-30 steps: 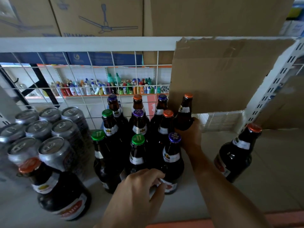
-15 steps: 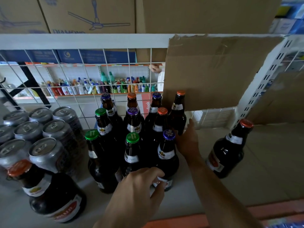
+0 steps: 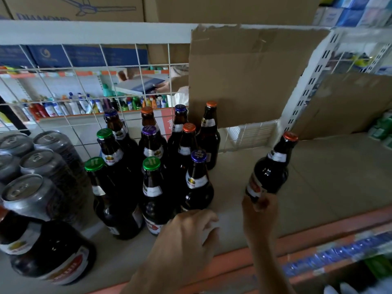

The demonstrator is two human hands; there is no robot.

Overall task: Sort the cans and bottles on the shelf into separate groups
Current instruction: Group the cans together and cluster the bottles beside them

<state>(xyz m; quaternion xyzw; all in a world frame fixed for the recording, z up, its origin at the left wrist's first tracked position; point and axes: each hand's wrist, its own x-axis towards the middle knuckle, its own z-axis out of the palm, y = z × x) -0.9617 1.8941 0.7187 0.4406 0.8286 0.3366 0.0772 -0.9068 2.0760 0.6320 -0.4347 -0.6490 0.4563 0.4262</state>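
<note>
Bottles with coloured caps are standing clustered mid-shelf, beside grey cans grouped at the left against the wire grid. Right hand is closing its fingers on the base of a lone orange-capped bottle, well apart to the right. Left hand is hovering loosely curled, gripping nothing, just before the cluster on the shelf.

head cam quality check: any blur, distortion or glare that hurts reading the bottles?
Head view: wide-angle bending bows the shelf rail and leans the lone bottle by the right hand. Motion blur smears the lower right corner and softens the left hand. Labels are too soft to read. Only small highlights on the dark glass; can tops are evenly lit.
</note>
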